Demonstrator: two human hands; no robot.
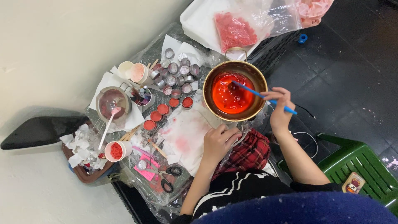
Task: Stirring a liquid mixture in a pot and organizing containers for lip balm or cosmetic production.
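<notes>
Right hand (278,111): right of centre, grip pinched round a blue stick (265,98) whose far tip sits in the red liquid.
Pot (234,90): brass-coloured, upper centre, about half full of glossy red melt.
Left hand (218,141): just below the pot's near rim, fingers loosely curled and resting on a stained white cloth (184,135), holding nothing.
Small tins (179,79): crowded left of the pot; a few nearer ones (162,109) already hold red.
Left side clutter: a strainer pot (112,101) with a pink spoon (109,123), and a cup of red bits (116,150).
Lower centre: scissors (170,176) on the plastic-covered desk (154,52).
Top: a bag of red pellets (234,30).
Lower right: a green chair (360,161).
</notes>
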